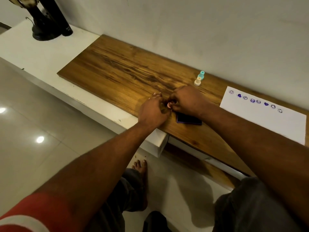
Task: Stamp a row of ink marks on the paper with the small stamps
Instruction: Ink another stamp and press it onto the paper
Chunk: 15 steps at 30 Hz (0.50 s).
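My left hand (153, 109) and my right hand (185, 99) meet over the wooden board (117, 64), fingers curled round a small pinkish stamp (170, 104) that shows only partly between them. Just below my right hand lies a dark purple ink pad (189, 119). A white sheet of paper (270, 121) lies at the right with a row of several purple marks (255, 101), smiley faces and hearts. Behind my hands stand two more small stamps, a cream one (197, 81) and a teal one (201, 75).
The board lies on a white ledge (33, 52) against a white wall. A black ornament base (45, 29) and a black cylinder (62, 22) stand at the far left of the ledge. Tiled floor and my bare foot (142, 166) are below.
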### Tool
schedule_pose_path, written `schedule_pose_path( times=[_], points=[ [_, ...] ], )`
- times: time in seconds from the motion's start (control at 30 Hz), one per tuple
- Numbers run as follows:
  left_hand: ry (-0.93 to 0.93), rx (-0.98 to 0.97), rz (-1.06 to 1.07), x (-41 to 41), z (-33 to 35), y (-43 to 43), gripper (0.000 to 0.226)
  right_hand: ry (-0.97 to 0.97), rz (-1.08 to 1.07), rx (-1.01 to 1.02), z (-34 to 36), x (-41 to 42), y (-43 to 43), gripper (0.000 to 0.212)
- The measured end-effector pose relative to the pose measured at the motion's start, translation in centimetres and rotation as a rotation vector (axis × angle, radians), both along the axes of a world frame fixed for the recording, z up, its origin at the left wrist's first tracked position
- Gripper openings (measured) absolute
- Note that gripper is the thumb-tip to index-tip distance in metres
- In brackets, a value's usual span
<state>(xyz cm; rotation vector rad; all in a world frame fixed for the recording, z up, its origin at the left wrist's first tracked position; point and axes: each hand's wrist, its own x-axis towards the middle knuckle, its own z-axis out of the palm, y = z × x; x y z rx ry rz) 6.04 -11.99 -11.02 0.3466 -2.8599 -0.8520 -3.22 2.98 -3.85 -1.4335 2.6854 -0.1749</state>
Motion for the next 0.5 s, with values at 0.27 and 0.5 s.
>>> schedule_pose_path(
  times=[0.27,0.5],
  points=[
    [0.015,-0.041,-0.034,0.1,0.2,0.3,0.042,0.0,-0.064,0.062,-0.3,0.2,-0.5,0.024],
    [0.038,-0.068,-0.02,-0.2,-0.1,0.5,0.041,-0.069,-0.167,-0.017,-1.4,-0.2,-0.4,0.036]
  ],
)
